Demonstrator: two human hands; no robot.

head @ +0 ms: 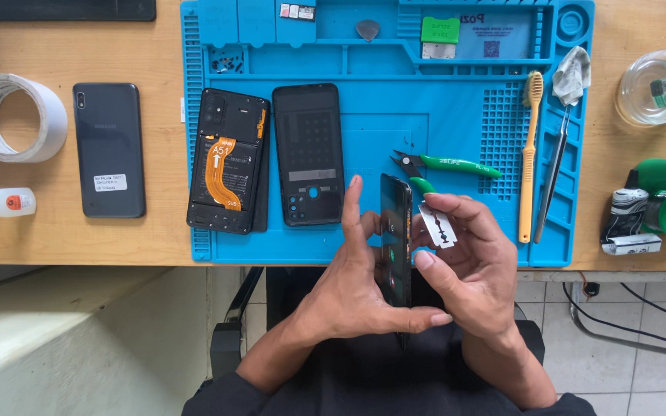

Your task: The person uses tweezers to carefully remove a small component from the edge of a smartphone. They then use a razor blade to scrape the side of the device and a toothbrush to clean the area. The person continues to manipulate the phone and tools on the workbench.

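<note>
My left hand (348, 289) grips phone screen (395, 239) edge-on above bench (156, 231) edge. Right hand (468, 266) pinches razor blade (438, 226) beside it. Screen thin, stiff, probably glass, fragile: hold by long edges. Blade light, sharp: pinch flats only.

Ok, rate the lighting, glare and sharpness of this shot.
Head view: even, soft daylight, shadows faint; mild sheen on the blue mat and glass jar; the razor blade and the phone screen held edge-on look sharp; no motion blur.
</note>
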